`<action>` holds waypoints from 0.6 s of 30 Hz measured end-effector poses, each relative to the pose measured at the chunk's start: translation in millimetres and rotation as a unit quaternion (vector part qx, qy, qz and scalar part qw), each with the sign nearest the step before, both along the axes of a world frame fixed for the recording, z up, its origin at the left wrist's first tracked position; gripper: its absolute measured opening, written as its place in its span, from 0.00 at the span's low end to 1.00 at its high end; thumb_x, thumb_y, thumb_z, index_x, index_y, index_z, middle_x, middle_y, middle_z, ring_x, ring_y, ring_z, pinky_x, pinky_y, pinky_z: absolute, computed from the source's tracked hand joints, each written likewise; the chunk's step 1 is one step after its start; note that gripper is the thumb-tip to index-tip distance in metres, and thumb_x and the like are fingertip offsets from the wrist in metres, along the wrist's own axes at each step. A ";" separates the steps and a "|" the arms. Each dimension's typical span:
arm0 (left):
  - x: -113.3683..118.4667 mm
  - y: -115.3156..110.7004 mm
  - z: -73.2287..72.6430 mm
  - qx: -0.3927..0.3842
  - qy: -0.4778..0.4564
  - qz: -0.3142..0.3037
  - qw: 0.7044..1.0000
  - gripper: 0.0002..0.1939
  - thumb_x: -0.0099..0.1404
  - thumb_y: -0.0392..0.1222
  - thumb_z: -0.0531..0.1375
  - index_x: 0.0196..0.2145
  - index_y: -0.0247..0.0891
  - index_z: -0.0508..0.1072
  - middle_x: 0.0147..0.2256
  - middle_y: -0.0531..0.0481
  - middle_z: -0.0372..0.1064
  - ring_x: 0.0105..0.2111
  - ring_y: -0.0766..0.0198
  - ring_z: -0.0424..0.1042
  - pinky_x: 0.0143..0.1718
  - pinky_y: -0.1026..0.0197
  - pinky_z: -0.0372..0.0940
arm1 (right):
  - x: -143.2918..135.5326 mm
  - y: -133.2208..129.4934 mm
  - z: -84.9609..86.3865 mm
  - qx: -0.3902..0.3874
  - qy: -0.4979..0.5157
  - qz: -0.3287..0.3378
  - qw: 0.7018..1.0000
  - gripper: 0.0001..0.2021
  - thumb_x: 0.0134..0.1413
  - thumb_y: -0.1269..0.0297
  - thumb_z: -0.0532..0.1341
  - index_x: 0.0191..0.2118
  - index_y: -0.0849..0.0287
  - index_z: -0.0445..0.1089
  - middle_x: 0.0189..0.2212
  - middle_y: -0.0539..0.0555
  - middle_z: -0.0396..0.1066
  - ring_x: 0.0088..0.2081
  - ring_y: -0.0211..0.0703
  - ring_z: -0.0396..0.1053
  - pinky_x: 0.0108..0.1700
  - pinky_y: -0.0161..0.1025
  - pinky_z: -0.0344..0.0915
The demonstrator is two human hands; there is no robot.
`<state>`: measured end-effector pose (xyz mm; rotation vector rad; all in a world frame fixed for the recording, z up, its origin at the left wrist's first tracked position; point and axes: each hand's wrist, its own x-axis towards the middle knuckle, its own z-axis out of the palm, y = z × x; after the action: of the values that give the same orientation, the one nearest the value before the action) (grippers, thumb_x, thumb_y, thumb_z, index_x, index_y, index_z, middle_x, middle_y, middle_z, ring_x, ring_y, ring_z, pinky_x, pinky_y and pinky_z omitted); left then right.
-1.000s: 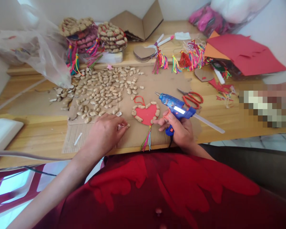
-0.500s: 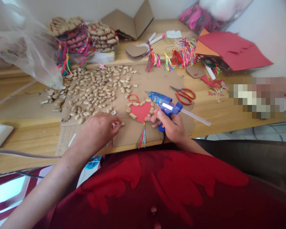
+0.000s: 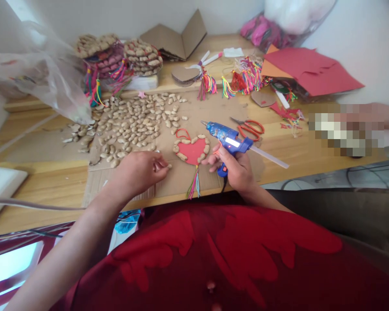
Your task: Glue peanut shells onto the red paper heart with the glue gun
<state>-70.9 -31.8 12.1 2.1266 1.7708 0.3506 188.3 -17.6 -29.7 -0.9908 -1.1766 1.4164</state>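
Head view, left hand: the left hand (image 3: 139, 172) rests on the cardboard sheet (image 3: 214, 110), its fingertips pinched together on a single peanut shell (image 3: 169, 166) just left of the red heart (image 3: 192, 150).
Head view, right hand: the right hand (image 3: 235, 166) is clamped around the handle of the blue glue gun (image 3: 228, 139), one finger stretched out to the heart's right edge; the nozzle points left, above the heart and apart from it.
Heart: it lies flat on the cardboard between the two hands, shells glued around most of its rim, a red loop at the top and a coloured tassel (image 3: 194, 186) hanging toward the table edge.
Step in hand: by my reading, a rim-filling step, with one shell picked up and the gun at the ready.
Next move calls for: probably a dab of glue at a bare spot on the rim, then the shell pressed on it; which spot is bare is hard to tell at this size.
Loose stock: the peanut shells (image 3: 132, 123) lie spread on the cardboard, in no container.
Plastic bag: the clear bag (image 3: 48, 73) at far left is crumpled; its contents are not legible.
Stacks at back: finished shell-rimmed pieces (image 3: 142, 56) piled near the wall.
Scissors: red-handled scissors (image 3: 251, 128) lie just beyond the gun.
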 end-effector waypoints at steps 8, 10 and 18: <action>4.6 -17.1 0.0 -0.222 -0.514 0.080 0.825 0.16 0.50 0.49 0.75 0.30 0.35 0.80 0.25 0.50 0.75 0.26 0.68 0.71 0.27 0.68 0.65 | -9.9 -8.1 15.8 -0.010 0.035 0.079 0.996 0.14 0.61 0.51 0.66 0.40 0.56 0.68 0.30 0.49 0.75 0.31 0.41 0.78 0.27 0.33 0.71; 10.2 -20.4 -3.1 -0.280 -0.587 0.083 0.755 0.18 0.48 0.49 0.77 0.30 0.35 0.80 0.26 0.49 0.76 0.27 0.68 0.72 0.27 0.70 0.66 | -15.0 -10.2 24.2 -0.004 0.027 0.105 0.994 0.12 0.59 0.56 0.68 0.40 0.57 0.69 0.30 0.49 0.75 0.30 0.39 0.77 0.28 0.34 0.72; 25.7 -28.3 -13.5 -0.376 -0.644 0.056 0.664 0.18 0.50 0.47 0.78 0.33 0.33 0.82 0.28 0.48 0.77 0.28 0.70 0.74 0.30 0.72 0.69 | -28.1 -16.4 40.0 -0.001 0.069 0.198 0.978 0.15 0.56 0.67 0.69 0.46 0.53 0.64 0.35 0.46 0.75 0.30 0.39 0.78 0.38 0.41 0.79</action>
<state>-45.2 -60.1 -1.3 0.6829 0.8396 0.7318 160.1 -34.0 10.3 -0.6676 -1.3162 1.7681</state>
